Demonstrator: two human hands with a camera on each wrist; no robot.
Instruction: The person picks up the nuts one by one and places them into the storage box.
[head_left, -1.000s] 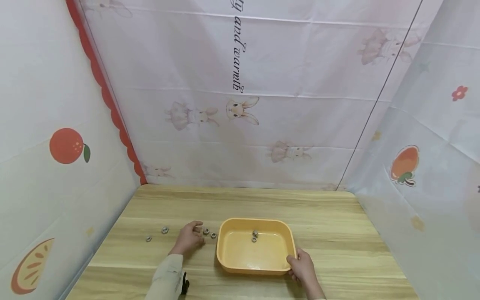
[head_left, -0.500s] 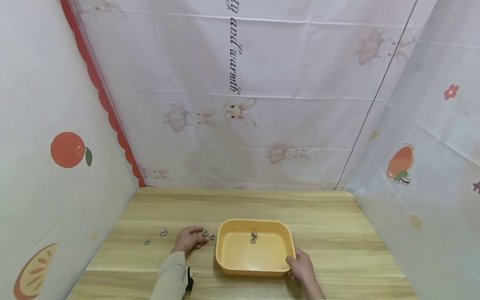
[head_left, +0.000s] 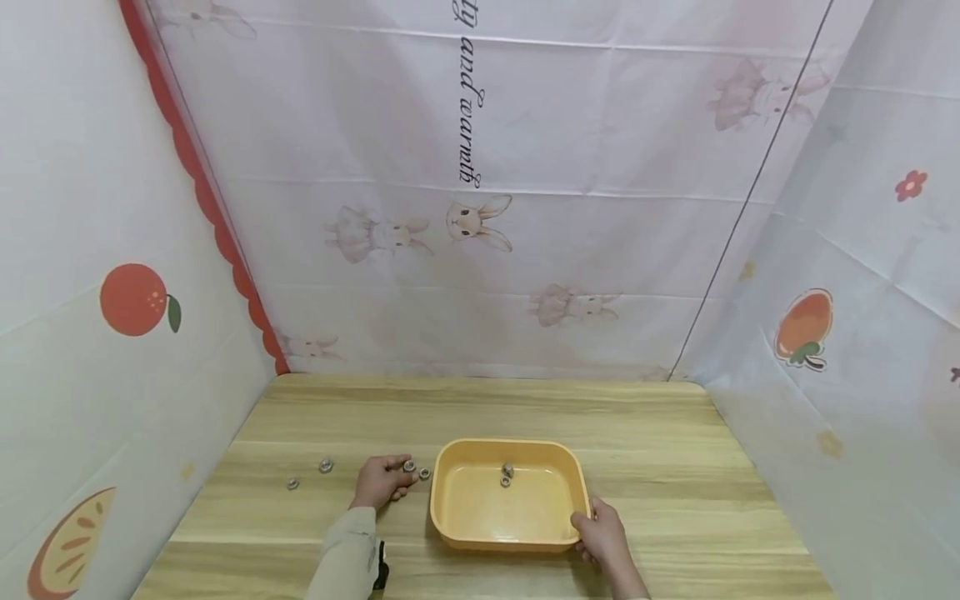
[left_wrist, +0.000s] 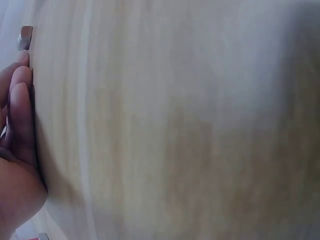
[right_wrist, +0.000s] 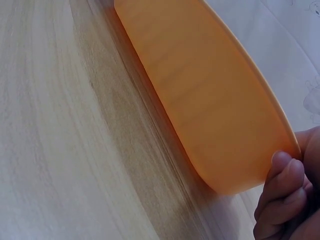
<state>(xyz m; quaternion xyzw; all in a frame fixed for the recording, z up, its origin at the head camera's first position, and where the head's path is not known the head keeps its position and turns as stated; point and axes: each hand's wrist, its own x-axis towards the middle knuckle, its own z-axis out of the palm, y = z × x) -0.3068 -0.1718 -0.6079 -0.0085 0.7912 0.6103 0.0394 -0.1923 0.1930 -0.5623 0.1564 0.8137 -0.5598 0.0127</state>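
My left hand (head_left: 381, 481) is low over the wooden table, pinching a metal hex nut (head_left: 408, 467) between thumb and index finger. Just right of it lies another nut (head_left: 425, 473), close to the yellow plastic bin (head_left: 510, 546). Inside the bin are two nuts, one (head_left: 507, 469) behind the other (head_left: 506, 482). My right hand (head_left: 603, 532) grips the bin's right front corner, thumb over the rim. In the right wrist view its curled fingers (right_wrist: 282, 195) press the outer wall. The left wrist view shows a nut (left_wrist: 25, 37) beyond the fingertips; the pinched nut is hidden there.
Two more nuts lie left of my left hand, one larger (head_left: 326, 465) and one smaller (head_left: 292, 483). The wooden table (head_left: 637, 417) is bounded by a printed cloth backdrop (head_left: 615, 233) at the back and both sides.
My left hand has moved slightly right, and its thumb and index finger have closed around the nut. My right hand and the bin stay in place.
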